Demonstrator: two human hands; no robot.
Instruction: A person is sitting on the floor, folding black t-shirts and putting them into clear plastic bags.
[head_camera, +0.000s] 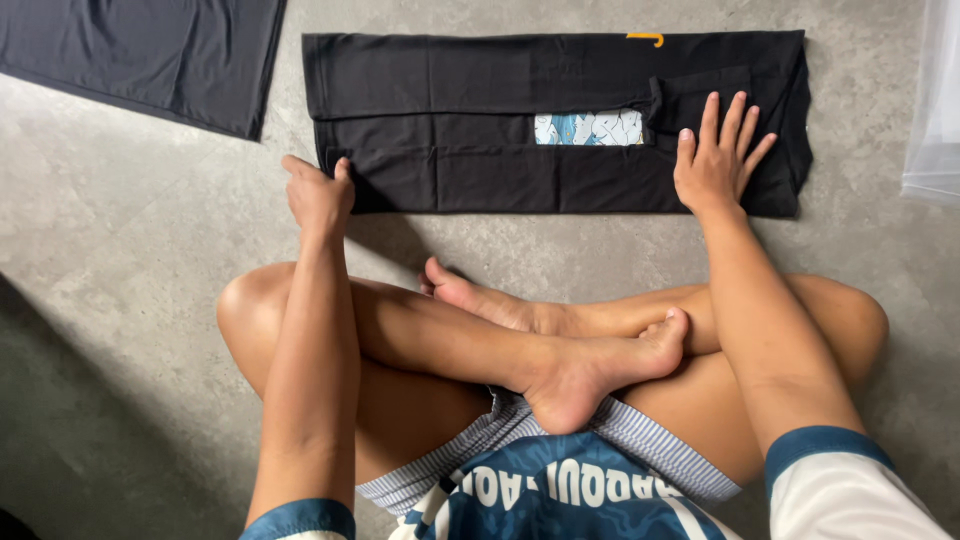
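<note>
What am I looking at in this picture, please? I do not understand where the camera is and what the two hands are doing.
There is no machine here. The camera sits on a person's head and looks down, so you see that person's own arms and crossed bare legs from above. The person sits on a grey concrete floor. In front of them lies a black shirt, folded into a long band, with a small blue and white printed patch showing in the middle. The left hand pinches the band's left end near its lower corner. The right hand lies flat with spread fingers on the right part. Another dark cloth lies at the upper left, and a pale, see-through sheet shows at the right edge.
</note>
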